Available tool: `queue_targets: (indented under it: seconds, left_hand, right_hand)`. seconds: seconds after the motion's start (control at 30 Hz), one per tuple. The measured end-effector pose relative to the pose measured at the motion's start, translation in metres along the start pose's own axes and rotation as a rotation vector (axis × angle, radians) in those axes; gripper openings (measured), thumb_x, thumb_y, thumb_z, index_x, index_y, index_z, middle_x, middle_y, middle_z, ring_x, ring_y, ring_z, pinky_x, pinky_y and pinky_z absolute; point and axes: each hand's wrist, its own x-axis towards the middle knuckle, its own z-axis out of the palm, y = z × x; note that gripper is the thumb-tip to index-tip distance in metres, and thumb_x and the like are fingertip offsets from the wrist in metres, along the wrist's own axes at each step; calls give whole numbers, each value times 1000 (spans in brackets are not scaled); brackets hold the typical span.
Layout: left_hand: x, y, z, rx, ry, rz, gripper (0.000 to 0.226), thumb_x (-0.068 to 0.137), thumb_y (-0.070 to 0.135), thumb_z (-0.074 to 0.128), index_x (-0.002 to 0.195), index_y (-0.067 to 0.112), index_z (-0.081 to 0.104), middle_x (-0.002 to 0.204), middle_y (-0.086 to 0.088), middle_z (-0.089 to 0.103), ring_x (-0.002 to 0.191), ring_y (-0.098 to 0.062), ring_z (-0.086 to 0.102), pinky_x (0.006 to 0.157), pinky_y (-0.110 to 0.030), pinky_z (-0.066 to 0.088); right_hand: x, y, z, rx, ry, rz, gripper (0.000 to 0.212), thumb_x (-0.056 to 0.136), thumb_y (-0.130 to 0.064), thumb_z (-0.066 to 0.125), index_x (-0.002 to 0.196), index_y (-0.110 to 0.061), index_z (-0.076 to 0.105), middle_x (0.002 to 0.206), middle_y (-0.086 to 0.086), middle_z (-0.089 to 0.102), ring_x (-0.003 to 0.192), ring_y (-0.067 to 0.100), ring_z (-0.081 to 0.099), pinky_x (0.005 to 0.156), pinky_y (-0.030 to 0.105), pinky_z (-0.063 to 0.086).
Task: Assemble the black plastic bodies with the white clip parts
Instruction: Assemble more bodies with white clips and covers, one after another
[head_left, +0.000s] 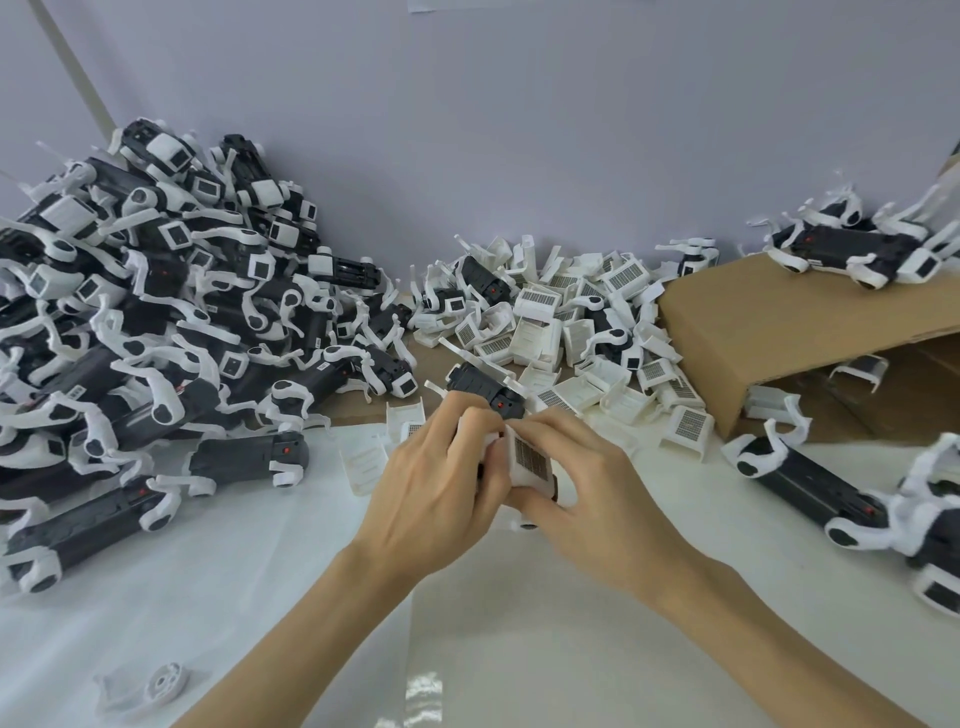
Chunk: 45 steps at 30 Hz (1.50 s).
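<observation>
At the middle of the table both hands close around one piece. My left hand (441, 478) grips a black plastic body, almost wholly hidden under its fingers. My right hand (576, 478) holds a white clip part (530, 460) with a gridded face and presses it against the end of that body. A second black body (485, 391) with a red dot lies just behind my fingers. Loose white clip parts (545, 322) are heaped behind that.
A tall heap of black bodies fitted with white parts (156, 312) fills the left. A cardboard box (779, 332) lies on its side at right with more bodies on it (852, 249). Further bodies (810, 483) lie at right. A round white part (166, 683) sits front left.
</observation>
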Motion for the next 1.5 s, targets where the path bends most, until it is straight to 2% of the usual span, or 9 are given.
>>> queue_targets:
  seconds: [0.2, 0.33, 0.5, 0.67, 0.87, 1.03, 1.23, 1.33, 1.5]
  left_hand:
    - [-4, -5, 6, -36, 13, -41, 9, 106, 23, 42, 110, 17, 47, 112, -2, 58, 72, -23, 58, 52, -35, 45]
    - [-8, -11, 6, -248, 29, -227, 36, 115, 43, 27, 112, 19, 53, 109, 7, 56, 88, -18, 60, 71, -39, 47]
    - [-10, -12, 9, -367, -5, -325, 38, 113, 47, 24, 114, 23, 53, 107, 8, 58, 86, -14, 59, 72, -30, 44]
    - [-8, -8, 4, -361, -59, -197, 47, 113, 49, 27, 119, 12, 56, 116, 5, 56, 106, -9, 58, 89, -18, 41]
    - [-7, -7, 5, -308, -57, -145, 19, 107, 32, 54, 118, 17, 49, 115, 3, 56, 104, -10, 57, 86, -19, 45]
    - [-4, -4, 6, -316, -79, -166, 14, 104, 30, 55, 114, 25, 46, 112, 5, 56, 102, -15, 58, 83, -20, 45]
    - [-3, -12, 6, -340, -106, -250, 14, 103, 39, 50, 114, 33, 43, 113, 4, 57, 103, -12, 58, 84, -20, 45]
    - [-5, -16, 6, -365, -109, -254, 15, 105, 39, 50, 115, 31, 43, 112, 7, 57, 100, -15, 60, 81, -28, 48]
    - [-7, -17, 6, -391, -126, -290, 14, 105, 41, 53, 115, 35, 44, 112, 15, 56, 100, -17, 60, 72, -21, 48]
  right_hand:
    - [-1, 7, 2, 90, 12, 18, 47, 91, -21, 80, 136, -20, 64, 119, -11, 61, 112, 11, 62, 91, 24, 50]
    - [-1, 8, 3, 138, 180, 51, 57, 85, -25, 86, 137, -20, 62, 121, -9, 67, 117, 12, 64, 99, 23, 49]
    - [-3, 10, 7, 26, 104, -20, 49, 85, -29, 86, 129, -19, 67, 118, -11, 63, 113, 12, 62, 92, 24, 50]
    - [-5, 5, 10, 15, 134, 8, 52, 90, -43, 75, 137, -24, 65, 119, -13, 64, 115, 7, 62, 94, 23, 51]
    - [-6, 9, 7, -150, 110, -28, 50, 89, -29, 80, 135, -15, 66, 118, -6, 69, 111, 15, 63, 92, 32, 53]
    - [-7, 9, 11, -341, 242, -150, 48, 93, -42, 65, 130, -11, 70, 108, -3, 72, 98, 11, 59, 86, 20, 49]
    - [-5, 16, -3, -42, -67, -6, 47, 104, -44, 58, 149, -30, 52, 135, -22, 61, 128, 3, 55, 104, 17, 41]
    - [2, 19, -16, 158, -130, 101, 33, 108, -33, 50, 139, -34, 61, 125, -26, 66, 125, 1, 57, 99, 11, 39]
    - [2, 29, -15, 170, -223, 198, 30, 109, -34, 53, 136, -40, 64, 130, -25, 66, 133, 0, 51, 112, 27, 37]
